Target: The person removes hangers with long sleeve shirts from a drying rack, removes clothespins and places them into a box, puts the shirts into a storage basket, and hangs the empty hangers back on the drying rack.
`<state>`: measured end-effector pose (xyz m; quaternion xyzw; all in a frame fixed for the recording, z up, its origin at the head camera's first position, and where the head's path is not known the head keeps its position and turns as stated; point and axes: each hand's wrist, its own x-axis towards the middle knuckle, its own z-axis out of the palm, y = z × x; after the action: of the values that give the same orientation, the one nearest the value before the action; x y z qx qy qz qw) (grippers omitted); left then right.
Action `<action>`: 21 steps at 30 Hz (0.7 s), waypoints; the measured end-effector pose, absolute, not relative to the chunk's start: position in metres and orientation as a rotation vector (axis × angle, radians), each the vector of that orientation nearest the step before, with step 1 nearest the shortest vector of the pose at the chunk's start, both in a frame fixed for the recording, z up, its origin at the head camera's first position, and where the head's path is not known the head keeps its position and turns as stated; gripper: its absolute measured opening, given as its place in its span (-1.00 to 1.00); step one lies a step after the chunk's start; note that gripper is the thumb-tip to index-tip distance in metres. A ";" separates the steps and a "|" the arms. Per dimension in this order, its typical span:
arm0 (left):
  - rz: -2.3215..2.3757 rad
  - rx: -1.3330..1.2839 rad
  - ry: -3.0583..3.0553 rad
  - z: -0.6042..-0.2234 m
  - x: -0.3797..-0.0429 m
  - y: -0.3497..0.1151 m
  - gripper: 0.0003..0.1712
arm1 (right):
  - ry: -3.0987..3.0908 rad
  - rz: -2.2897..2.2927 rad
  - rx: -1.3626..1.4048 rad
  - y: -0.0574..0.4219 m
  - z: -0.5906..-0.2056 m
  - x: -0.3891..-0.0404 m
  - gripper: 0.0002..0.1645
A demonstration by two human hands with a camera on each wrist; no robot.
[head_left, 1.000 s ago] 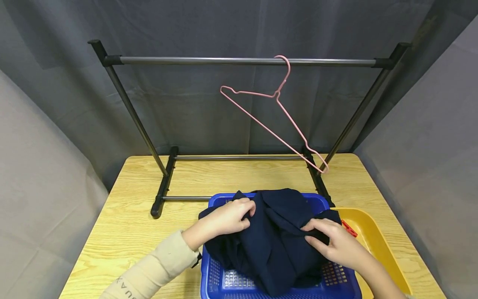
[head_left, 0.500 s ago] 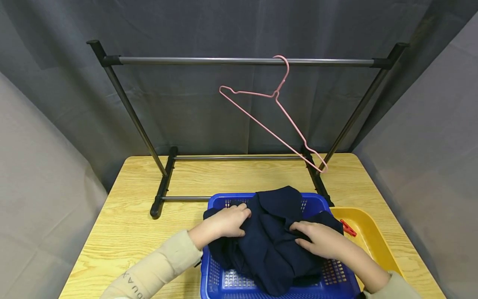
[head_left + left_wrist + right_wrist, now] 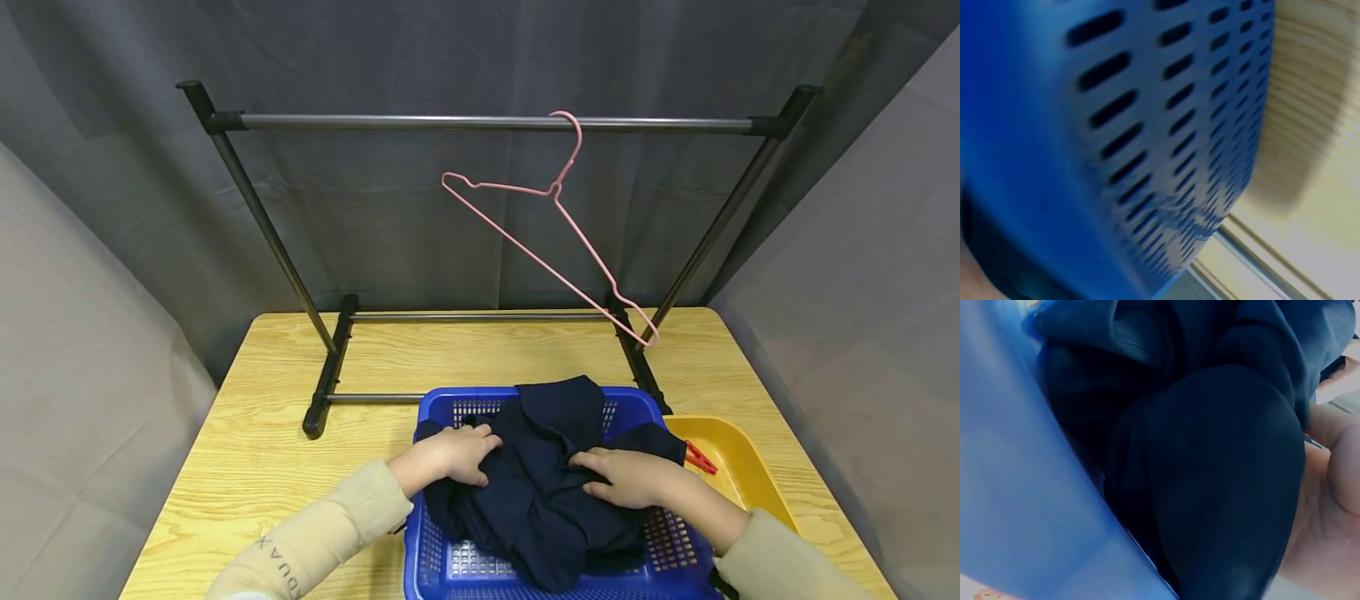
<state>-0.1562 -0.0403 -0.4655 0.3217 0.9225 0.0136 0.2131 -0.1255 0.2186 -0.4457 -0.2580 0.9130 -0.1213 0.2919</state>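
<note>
A dark navy cloth garment [image 3: 543, 500] lies bunched up in a blue perforated plastic basket [image 3: 450, 404], with part of it over the basket's right rim. My left hand [image 3: 457, 457] rests on the garment's left side, its fingers loosely bent. On the right side of the cloth lies my right hand [image 3: 626, 477], fingers stretched out and thumb apart. Basket wall [image 3: 1172, 125] fills most of the left wrist view, where the fingers are hidden. Dark folds [image 3: 1222, 456] lie beside my palm in the right wrist view.
A pink hanger [image 3: 558, 187] hangs tilted from the top bar [image 3: 405, 122] of a metal rack behind the basket. Right of the basket stands a yellow tray [image 3: 738, 458] with a red clothespin [image 3: 700, 457]. The wooden table [image 3: 247, 467] extends to the left.
My left hand has loosened from the cloth and lowered. My right hand has shifted left over the garment. More of the basket's back wall shows; the hanger hangs as before.
</note>
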 end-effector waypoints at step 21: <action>0.030 0.893 2.573 -0.470 -0.153 -0.041 -0.32 | 2.706 -0.512 -0.929 0.220 -0.401 -0.159 -0.64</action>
<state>-0.1532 -0.0413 -0.4703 0.3208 0.9241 0.0109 0.2076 -0.1588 0.2202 -0.4010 -0.3173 0.9247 -0.1749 0.1172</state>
